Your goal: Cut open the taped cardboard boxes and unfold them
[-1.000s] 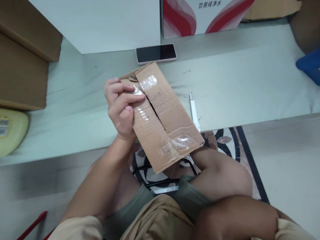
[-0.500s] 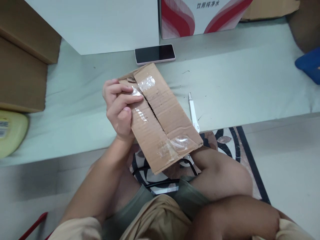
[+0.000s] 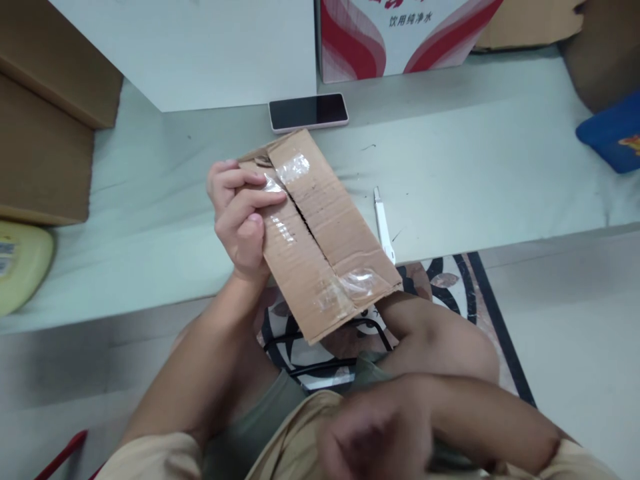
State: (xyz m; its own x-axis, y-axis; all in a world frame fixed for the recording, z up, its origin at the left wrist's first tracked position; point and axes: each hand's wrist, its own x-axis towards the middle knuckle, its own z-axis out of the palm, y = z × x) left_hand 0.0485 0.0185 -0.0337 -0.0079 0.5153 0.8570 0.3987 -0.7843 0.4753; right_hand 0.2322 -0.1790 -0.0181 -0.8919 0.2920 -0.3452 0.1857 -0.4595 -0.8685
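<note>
A taped cardboard box (image 3: 330, 233) hangs tilted over the front edge of the pale surface, a dark slit running between its flaps. My left hand (image 3: 243, 213) grips its left side, fingers bent over the top face. Low in the view, close to my body, my right hand (image 3: 377, 427) is blurred by motion with its fingers curled; whether anything is in it cannot be made out. A white cutter-like tool (image 3: 383, 227) lies on the surface just right of the box.
A phone (image 3: 309, 112) lies behind the box on the covered table (image 3: 475, 167). Behind stand a white panel (image 3: 210, 53) and a red-and-white carton (image 3: 407, 40). Brown boxes (image 3: 40, 147) and a yellow-green container (image 3: 23, 267) are at left, a blue object (image 3: 613, 133) at right.
My right hand has come into view at the bottom, in front of my body. My left hand keeps its hold on the box, which has barely moved. The view has shifted slightly.
</note>
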